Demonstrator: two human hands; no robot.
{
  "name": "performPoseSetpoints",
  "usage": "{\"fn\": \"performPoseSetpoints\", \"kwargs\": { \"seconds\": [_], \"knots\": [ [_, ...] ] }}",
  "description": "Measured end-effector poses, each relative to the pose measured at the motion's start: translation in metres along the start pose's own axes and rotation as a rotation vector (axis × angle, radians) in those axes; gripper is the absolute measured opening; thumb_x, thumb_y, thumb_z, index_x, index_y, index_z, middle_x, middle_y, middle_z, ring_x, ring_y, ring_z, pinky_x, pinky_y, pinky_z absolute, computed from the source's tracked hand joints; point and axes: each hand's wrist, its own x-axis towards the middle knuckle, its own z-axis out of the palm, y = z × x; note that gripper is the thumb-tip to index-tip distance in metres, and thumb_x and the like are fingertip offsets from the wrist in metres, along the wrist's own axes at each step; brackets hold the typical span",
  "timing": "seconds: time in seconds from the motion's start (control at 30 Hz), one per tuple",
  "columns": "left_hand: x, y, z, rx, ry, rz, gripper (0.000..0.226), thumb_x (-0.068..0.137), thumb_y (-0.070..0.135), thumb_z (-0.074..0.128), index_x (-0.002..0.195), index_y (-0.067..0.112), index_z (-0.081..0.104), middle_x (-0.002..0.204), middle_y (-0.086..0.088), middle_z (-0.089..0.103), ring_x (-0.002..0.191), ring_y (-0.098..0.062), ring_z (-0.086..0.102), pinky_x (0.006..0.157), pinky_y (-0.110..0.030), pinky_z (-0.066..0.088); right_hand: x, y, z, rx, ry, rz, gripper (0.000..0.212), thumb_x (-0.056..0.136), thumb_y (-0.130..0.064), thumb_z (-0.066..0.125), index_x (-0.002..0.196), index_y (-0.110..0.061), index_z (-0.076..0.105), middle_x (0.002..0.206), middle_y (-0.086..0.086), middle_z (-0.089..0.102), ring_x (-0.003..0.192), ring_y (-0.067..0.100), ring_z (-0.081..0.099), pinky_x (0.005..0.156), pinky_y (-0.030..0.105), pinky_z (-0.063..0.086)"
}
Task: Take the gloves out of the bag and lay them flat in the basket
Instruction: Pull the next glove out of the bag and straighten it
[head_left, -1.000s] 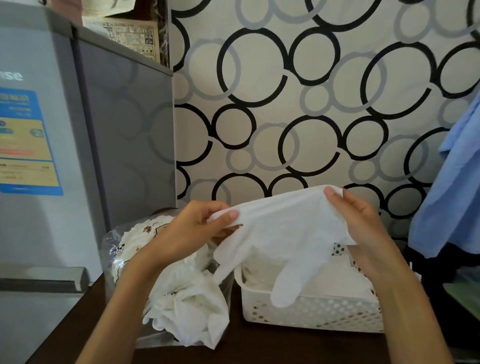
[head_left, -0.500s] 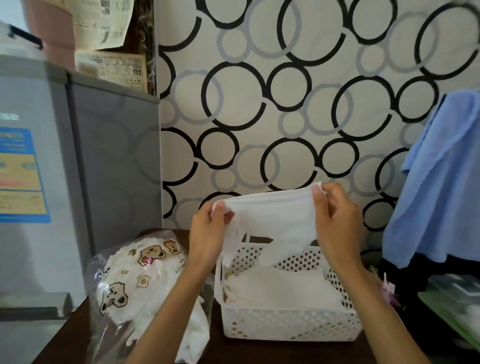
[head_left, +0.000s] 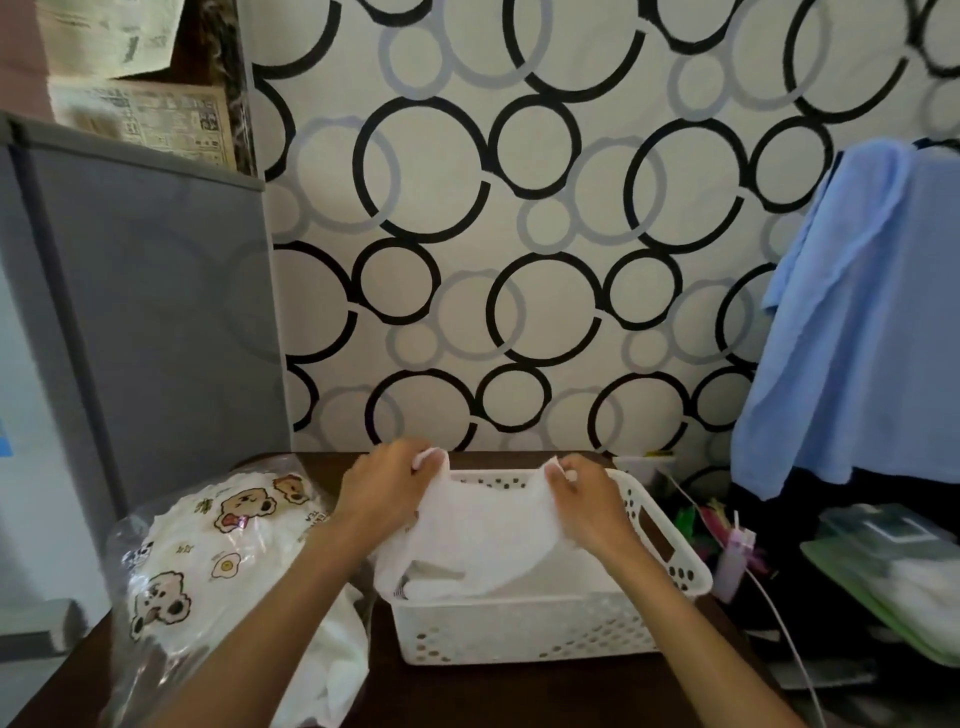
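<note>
Nearest me, the clear plastic bag (head_left: 171, 561) with its bear print sits on the dark desk (head_left: 519, 691), more white gloves spilling from its mouth, just left of the white perforated basket (head_left: 524, 631). Over the basket both hands hold one white glove (head_left: 488, 530) stretched between them: the left hand (head_left: 382, 491) pinches its far-left corner, the right hand (head_left: 587, 501) pinches the far-right one. The glove's width runs left to right, its body draping towards me onto the gloves already inside. It looks ready to go straight down; both hands are equally placed. Behind stands circle-patterned wallpaper (head_left: 519, 234).
</note>
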Motion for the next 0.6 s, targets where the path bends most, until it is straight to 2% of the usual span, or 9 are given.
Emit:
{"fn": "performPoseSetpoints", "kwargs": {
  "seconds": [0.07, 0.17, 0.27, 0.33, 0.37, 0.43, 0.47, 0.53, 0.6],
  "knots": [
    [0.005, 0.005, 0.004, 0.146, -0.093, 0.036, 0.024, 0.099, 0.036, 0.043, 0.093, 0.025, 0.064, 0.084, 0.004, 0.066, 0.075, -0.014, 0.058, 0.064, -0.027, 0.039, 0.007, 0.018, -0.001, -0.213, -0.042, 0.011, 0.027, 0.101, -0.030, 0.038, 0.112, -0.013, 0.056, 0.106, 0.004, 0.059, 0.088, 0.017, 0.053, 0.070, 0.026, 0.040],
    [0.014, 0.013, 0.010, 0.297, -0.139, 0.135, 0.021, 0.095, 0.036, 0.052, 0.105, 0.027, 0.068, 0.097, 0.006, 0.069, 0.086, -0.013, 0.061, 0.072, -0.026, 0.044, 0.015, 0.038, -0.006, -0.478, -0.013, -0.047, 0.027, 0.102, -0.031, 0.034, 0.104, -0.014, 0.055, 0.112, 0.007, 0.063, 0.101, 0.023, 0.058, 0.077, 0.030, 0.042],
    [0.022, 0.020, 0.015, 0.474, -0.142, 0.243, 0.017, 0.094, 0.029, 0.056, 0.106, 0.026, 0.068, 0.106, 0.006, 0.069, 0.096, -0.015, 0.063, 0.083, -0.030, 0.050, 0.018, 0.045, -0.013, -0.586, 0.034, -0.060, 0.030, 0.102, -0.030, 0.033, 0.113, -0.011, 0.053, 0.118, 0.008, 0.060, 0.108, 0.025, 0.057, 0.081, 0.032, 0.044],
    [0.024, 0.025, 0.017, 0.546, -0.112, 0.284, 0.019, 0.095, 0.024, 0.056, 0.111, 0.025, 0.065, 0.111, 0.004, 0.067, 0.101, -0.016, 0.062, 0.084, -0.030, 0.049, 0.019, 0.047, -0.014, -0.642, 0.030, -0.074, 0.029, 0.102, -0.029, 0.033, 0.115, -0.011, 0.051, 0.120, 0.008, 0.058, 0.109, 0.026, 0.056, 0.082, 0.034, 0.045],
    [0.024, 0.028, 0.016, 0.532, -0.082, 0.294, 0.018, 0.095, 0.027, 0.056, 0.111, 0.024, 0.063, 0.112, 0.004, 0.066, 0.102, -0.016, 0.061, 0.083, -0.030, 0.047, 0.019, 0.047, -0.014, -0.656, 0.022, -0.081, 0.029, 0.102, -0.031, 0.034, 0.116, -0.011, 0.050, 0.121, 0.007, 0.058, 0.109, 0.026, 0.056, 0.083, 0.035, 0.045],
    [0.019, 0.035, 0.016, 0.426, -0.067, 0.283, 0.026, 0.092, 0.047, 0.054, 0.102, 0.024, 0.062, 0.103, 0.005, 0.067, 0.095, -0.015, 0.061, 0.078, -0.029, 0.047, 0.018, 0.046, -0.016, -0.657, -0.018, -0.078, 0.035, 0.099, -0.036, 0.041, 0.124, -0.012, 0.044, 0.125, 0.007, 0.056, 0.112, 0.026, 0.055, 0.085, 0.035, 0.046],
    [0.016, 0.037, 0.015, 0.390, -0.121, 0.270, 0.037, 0.089, 0.057, 0.052, 0.095, 0.022, 0.063, 0.097, 0.005, 0.068, 0.088, -0.014, 0.062, 0.077, -0.029, 0.048, 0.017, 0.045, -0.017, -0.651, -0.050, -0.075, 0.043, 0.096, -0.038, 0.047, 0.130, -0.013, 0.039, 0.128, 0.007, 0.054, 0.115, 0.026, 0.054, 0.085, 0.035, 0.047],
    [0.011, 0.039, 0.013, 0.407, -0.338, 0.253, 0.053, 0.082, 0.069, 0.052, 0.090, 0.019, 0.066, 0.091, 0.005, 0.067, 0.083, -0.015, 0.061, 0.077, -0.031, 0.051, 0.015, 0.044, -0.020, -0.660, -0.100, -0.103, 0.061, 0.088, -0.037, 0.062, 0.136, -0.018, 0.031, 0.133, 0.005, 0.049, 0.122, 0.025, 0.048, 0.087, 0.035, 0.046],
    [0.007, 0.036, 0.012, 0.439, -0.543, 0.232, 0.046, 0.080, 0.064, 0.059, 0.096, 0.022, 0.066, 0.095, 0.009, 0.063, 0.089, -0.013, 0.057, 0.077, -0.030, 0.047, 0.012, 0.042, -0.019, -0.751, -0.182, -0.137, 0.073, 0.084, -0.027, 0.067, 0.142, -0.023, 0.024, 0.140, 0.006, 0.038, 0.129, 0.026, 0.036, 0.096, 0.036, 0.041]
  ]
}}
